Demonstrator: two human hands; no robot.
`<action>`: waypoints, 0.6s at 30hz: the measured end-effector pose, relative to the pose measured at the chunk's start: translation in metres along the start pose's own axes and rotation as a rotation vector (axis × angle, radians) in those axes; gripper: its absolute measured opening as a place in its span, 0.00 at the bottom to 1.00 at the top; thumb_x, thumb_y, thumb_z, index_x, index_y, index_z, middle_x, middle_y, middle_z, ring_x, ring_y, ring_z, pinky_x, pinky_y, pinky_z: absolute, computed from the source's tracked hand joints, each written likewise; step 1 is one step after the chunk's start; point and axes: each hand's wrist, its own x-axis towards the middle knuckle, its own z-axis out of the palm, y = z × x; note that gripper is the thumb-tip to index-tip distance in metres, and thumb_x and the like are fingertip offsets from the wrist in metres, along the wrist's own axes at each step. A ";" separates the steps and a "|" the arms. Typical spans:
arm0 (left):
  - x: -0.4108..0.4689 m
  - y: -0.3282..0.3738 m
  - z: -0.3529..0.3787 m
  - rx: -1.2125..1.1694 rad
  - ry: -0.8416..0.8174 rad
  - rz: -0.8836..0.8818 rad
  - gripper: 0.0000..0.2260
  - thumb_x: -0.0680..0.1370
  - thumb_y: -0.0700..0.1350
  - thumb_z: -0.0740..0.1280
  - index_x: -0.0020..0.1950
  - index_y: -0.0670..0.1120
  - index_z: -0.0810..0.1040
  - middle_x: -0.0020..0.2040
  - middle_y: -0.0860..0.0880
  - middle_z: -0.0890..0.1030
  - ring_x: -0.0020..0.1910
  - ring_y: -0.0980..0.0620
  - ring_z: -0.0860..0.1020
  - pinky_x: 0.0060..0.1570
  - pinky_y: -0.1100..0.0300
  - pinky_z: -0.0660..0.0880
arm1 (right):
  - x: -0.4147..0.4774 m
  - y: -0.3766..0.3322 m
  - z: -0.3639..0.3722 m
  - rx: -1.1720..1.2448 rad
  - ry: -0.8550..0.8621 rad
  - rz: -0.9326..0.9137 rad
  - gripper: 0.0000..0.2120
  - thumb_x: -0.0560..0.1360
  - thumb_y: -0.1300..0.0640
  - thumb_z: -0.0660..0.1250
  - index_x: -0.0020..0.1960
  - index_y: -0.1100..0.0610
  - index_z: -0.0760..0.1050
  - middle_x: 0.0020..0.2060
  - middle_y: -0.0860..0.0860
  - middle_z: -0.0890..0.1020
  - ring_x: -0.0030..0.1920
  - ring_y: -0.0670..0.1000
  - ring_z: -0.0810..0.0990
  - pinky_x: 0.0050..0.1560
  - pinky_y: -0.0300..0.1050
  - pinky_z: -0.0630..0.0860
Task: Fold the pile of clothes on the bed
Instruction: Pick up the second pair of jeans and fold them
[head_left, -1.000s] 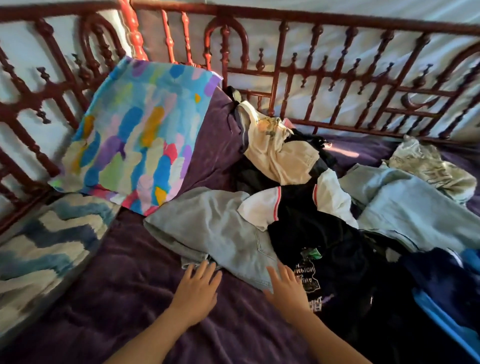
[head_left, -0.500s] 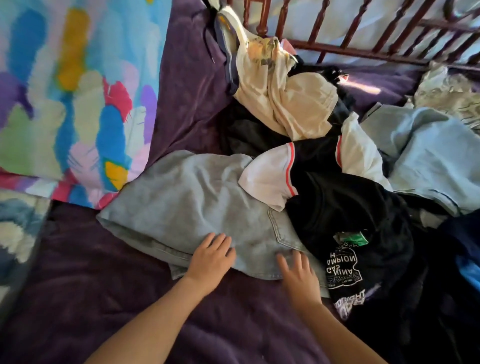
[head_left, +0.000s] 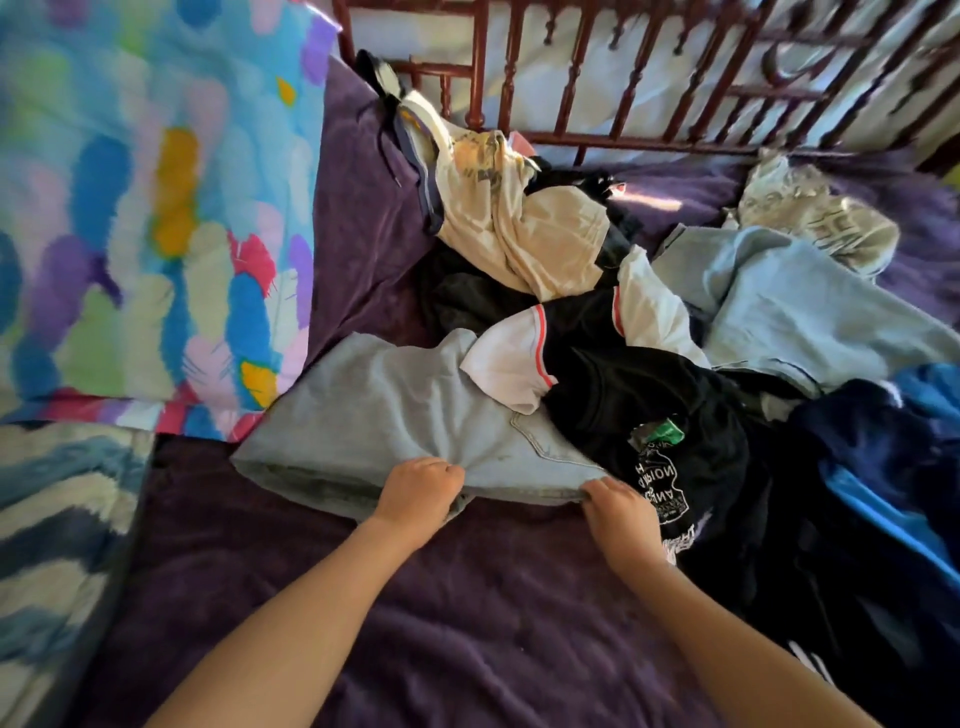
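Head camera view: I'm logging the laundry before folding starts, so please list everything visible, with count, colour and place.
denim garment: one, pale grey-blue, front of the pile
black shirt: one, black with white sleeves and white print, right of the denim
cream shirt: one, cream, back of the pile
light blue garment: one, light blue, right side
printed garment: one, pale grey-green, far right by the rail
navy garment: one, navy and bright blue, right edge
bedspread: one, purple, under everything
patterned pillow: one, multicoloured, left
zigzag pillow: one, blue and white, lower left
bed rail: one, dark red wood, top
left hand: grips the denim's near edge
right hand: grips the same edge
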 end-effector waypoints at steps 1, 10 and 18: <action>-0.005 0.003 -0.002 0.009 -0.005 0.011 0.22 0.37 0.38 0.79 0.22 0.47 0.71 0.18 0.52 0.69 0.16 0.54 0.69 0.16 0.68 0.59 | -0.002 -0.001 -0.010 0.024 0.007 0.021 0.01 0.62 0.64 0.68 0.32 0.60 0.78 0.29 0.53 0.79 0.31 0.57 0.81 0.24 0.47 0.74; -0.044 0.003 -0.127 -0.065 0.113 -0.297 0.13 0.81 0.40 0.56 0.61 0.40 0.75 0.55 0.39 0.79 0.54 0.41 0.77 0.49 0.52 0.70 | -0.019 -0.061 -0.139 0.158 0.139 -0.061 0.11 0.77 0.59 0.61 0.53 0.61 0.80 0.48 0.56 0.81 0.51 0.57 0.78 0.49 0.49 0.72; -0.081 -0.002 -0.269 -0.162 0.615 -0.438 0.12 0.80 0.43 0.59 0.56 0.42 0.79 0.52 0.34 0.80 0.53 0.34 0.76 0.48 0.49 0.70 | -0.024 -0.122 -0.290 0.266 0.343 -0.258 0.11 0.78 0.57 0.61 0.52 0.60 0.80 0.48 0.55 0.82 0.49 0.55 0.78 0.48 0.44 0.70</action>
